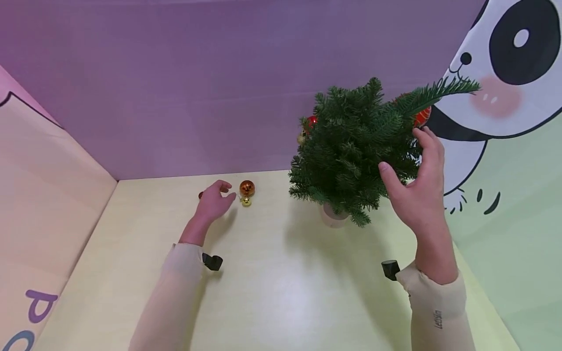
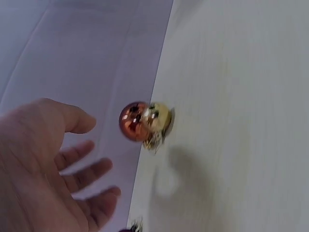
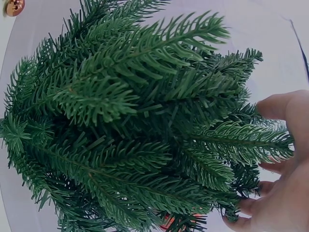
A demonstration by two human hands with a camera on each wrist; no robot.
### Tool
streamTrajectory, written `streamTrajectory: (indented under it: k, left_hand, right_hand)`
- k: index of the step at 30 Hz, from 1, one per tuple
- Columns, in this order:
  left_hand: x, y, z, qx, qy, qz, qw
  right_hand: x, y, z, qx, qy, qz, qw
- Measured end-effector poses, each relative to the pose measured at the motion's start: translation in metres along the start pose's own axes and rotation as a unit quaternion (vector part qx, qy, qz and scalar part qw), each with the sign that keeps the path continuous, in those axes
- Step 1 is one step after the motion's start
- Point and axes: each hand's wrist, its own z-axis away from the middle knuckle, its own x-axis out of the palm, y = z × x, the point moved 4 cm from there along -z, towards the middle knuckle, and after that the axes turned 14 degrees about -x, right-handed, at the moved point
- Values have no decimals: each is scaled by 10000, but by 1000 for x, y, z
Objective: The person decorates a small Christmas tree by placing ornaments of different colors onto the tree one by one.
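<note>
A small green artificial Christmas tree stands in a pale pot. My right hand is at the tree's right side, thumb and fingers spread wide around outer branches. In the right wrist view, a branch tip lies between its thumb and fingers. A shiny copper bauble and a smaller gold bauble lie together near the table's back edge. My left hand hovers just left of them, fingers loosely curved with nothing held. Partly hidden beyond that hand is a small dark bauble.
Red and gold ornaments hang on the tree's left, and an orange-red patterned one on its right. A purple backdrop rises behind the table. Printed panels flank both sides.
</note>
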Motion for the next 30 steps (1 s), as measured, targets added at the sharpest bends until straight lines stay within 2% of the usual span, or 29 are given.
streamTrajectory:
  k: [7,13,17,21,25,30]
  left_hand:
    - [22,14,-11,-320,4,-545,9980]
    - [31,19,-20,-559,354,-859,9941]
    - [36,18,-27,-734,427,-867,9926]
    - [41,17,-32,-742,447,-763,9933]
    - [48,18,-37,-649,394,-885,9932]
    - [55,24,-42,-251,276,-870,9955]
  right_hand:
    - [-3,1,1,-21,12,109,9999]
    - [-3,2,-1,-63,-61,45,10000]
    - [-2,4,-1,-55,-104,19,9999]
    - [-2,6,0,-43,-112,40,9999]
    - [-2,9,1,6,-160,8,9999]
    - [-3,11,2,-25,-87,-76,9999]
